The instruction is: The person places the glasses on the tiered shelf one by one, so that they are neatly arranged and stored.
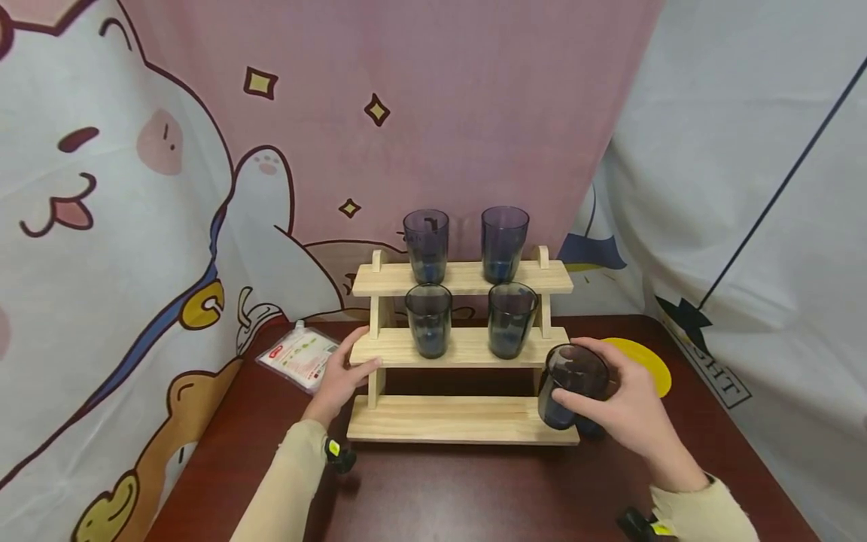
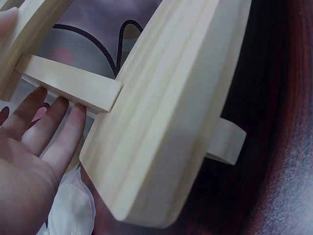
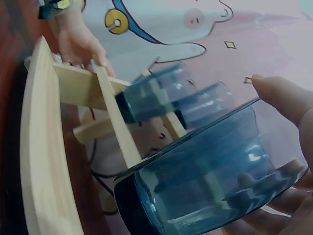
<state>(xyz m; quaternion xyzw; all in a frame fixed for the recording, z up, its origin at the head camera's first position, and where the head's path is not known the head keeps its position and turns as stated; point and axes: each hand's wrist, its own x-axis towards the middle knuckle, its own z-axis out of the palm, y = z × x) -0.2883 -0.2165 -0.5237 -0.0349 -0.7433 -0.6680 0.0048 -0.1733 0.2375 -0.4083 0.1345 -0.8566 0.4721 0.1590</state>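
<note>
A three-tier wooden display rack [image 1: 460, 421] stands on the table. At its left end my left hand [image 1: 342, 376] grips the middle board, thumb at the front; in the left wrist view, the fingers [image 2: 68, 129] lie against an upright. My right hand [image 1: 630, 399] holds a dark tinted glass [image 1: 574, 373] at the right end of the bottom board, thumb on one side and fingers round the other. The right wrist view shows this glass [image 3: 200, 181] tilted in that camera's picture. Two similar glasses stand on the top board and two on the middle board.
Left of the rack lies a clear plastic packet [image 1: 301, 357] with a white label. A yellow disc [image 1: 640, 365] lies behind my right hand. Beneath that hand a dark blue shape [image 1: 589, 427] shows, mostly hidden. Printed cloth [image 1: 474, 113] hangs around the dark red table [image 1: 433, 497].
</note>
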